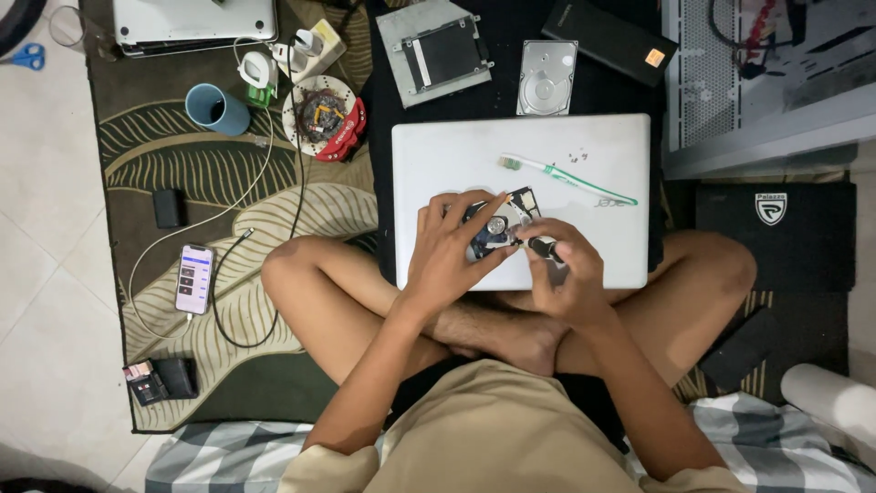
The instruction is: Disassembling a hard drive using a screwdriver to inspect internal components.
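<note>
Crossed legs [511,319] support my closed laptop [520,164]; left hand [447,251] clamps the opened hard drive [500,224], right hand [561,269] pinches a screwdriver [540,245]. Unscrewing, I judge; next needs steady, square pressure.

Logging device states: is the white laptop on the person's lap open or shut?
Shut: the white laptop lies flat, lid down, a toothbrush resting on it.

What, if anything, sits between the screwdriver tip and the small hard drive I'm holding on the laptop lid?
Nothing visible. The left hand steadies the hard drive on the laptop lid; the right hand brings the screwdriver straight against it. The toothbrush lies apart, farther up the lid.
</note>
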